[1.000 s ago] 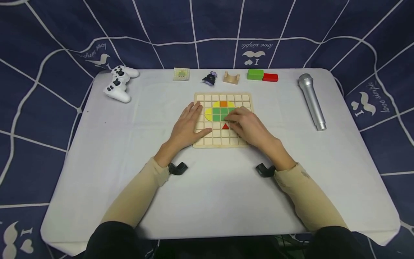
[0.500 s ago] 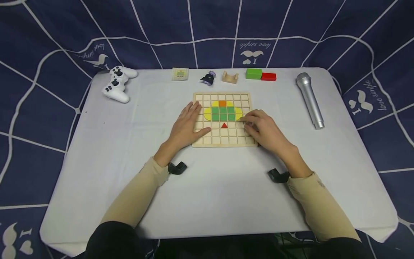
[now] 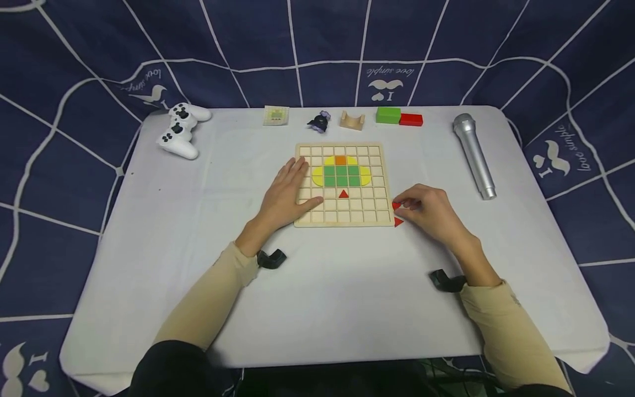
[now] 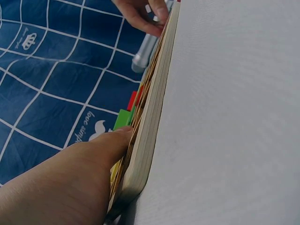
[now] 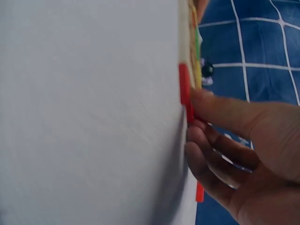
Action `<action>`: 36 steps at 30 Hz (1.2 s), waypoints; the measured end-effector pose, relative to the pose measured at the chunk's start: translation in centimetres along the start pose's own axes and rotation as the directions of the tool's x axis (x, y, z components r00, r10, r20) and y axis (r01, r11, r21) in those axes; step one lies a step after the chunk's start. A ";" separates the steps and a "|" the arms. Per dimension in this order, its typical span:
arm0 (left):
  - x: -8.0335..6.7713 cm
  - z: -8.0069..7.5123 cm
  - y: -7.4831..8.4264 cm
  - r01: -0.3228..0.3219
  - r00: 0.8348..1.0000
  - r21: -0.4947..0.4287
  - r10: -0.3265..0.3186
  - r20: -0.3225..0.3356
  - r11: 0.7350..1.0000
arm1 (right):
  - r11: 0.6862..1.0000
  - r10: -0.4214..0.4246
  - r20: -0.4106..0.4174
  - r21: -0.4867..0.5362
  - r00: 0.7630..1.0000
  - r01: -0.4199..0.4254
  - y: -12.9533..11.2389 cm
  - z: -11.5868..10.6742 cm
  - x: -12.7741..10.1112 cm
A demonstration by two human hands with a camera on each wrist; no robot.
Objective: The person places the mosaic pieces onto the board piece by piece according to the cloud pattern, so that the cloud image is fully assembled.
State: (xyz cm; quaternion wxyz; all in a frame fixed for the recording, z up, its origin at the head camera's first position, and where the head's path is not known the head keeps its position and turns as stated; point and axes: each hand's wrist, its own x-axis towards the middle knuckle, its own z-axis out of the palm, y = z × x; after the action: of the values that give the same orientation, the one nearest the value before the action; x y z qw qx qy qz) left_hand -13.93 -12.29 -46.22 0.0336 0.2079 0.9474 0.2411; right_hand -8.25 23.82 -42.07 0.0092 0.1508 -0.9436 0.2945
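One red triangle [image 3: 396, 205] sits pinched in the right hand [image 3: 431, 212] grip.

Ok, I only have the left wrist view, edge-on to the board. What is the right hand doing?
Observer: The right hand pinches a red piece just off the board's right edge.
Operator: Any other loose pieces?
Observer: One loose triangle, red, lies on the table beside that hand.
Operator: And on the board?
Observer: A placed triangle, also red, sits below a green, yellow and orange figure.
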 end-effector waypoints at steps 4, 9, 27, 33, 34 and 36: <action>-0.1 0.1 0.0 0.003 1.000 -0.007 -0.003 -0.003 1.000 | 1.000 0.027 0.004 0.006 1.000 -0.027 -0.2 0.4 0.1; -0.1 0.1 0.0 -0.001 1.000 -0.002 0.001 -0.003 1.000 | 0.995 0.076 0.040 0.058 0.996 -0.078 -0.5 0.1 0.2; -0.1 0.2 -0.1 0.006 1.000 0.003 -0.006 0.010 1.000 | 0.989 -0.095 0.036 0.114 0.995 0.090 -5.2 3.1 6.3; 0.0 0.1 0.0 -0.004 1.000 0.008 0.004 0.017 1.000 | 0.991 -0.117 0.060 0.072 0.991 0.112 -5.6 4.1 6.6; 0.0 0.0 0.0 -0.006 1.000 0.011 0.006 0.014 1.000 | 0.991 -0.121 0.057 0.067 0.991 0.117 -5.6 4.1 6.7; 0.1 -0.1 -0.1 -0.009 1.000 0.012 0.009 0.006 1.000 | 0.990 -0.132 0.045 0.054 0.990 0.129 -5.7 4.3 6.7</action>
State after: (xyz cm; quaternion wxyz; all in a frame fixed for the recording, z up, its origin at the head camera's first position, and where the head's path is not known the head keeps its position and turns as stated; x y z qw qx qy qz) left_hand -14.04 -12.38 -46.22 0.0343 0.2131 0.9478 0.2346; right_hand -12.69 15.14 -41.75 0.0019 0.2195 -0.9238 0.3136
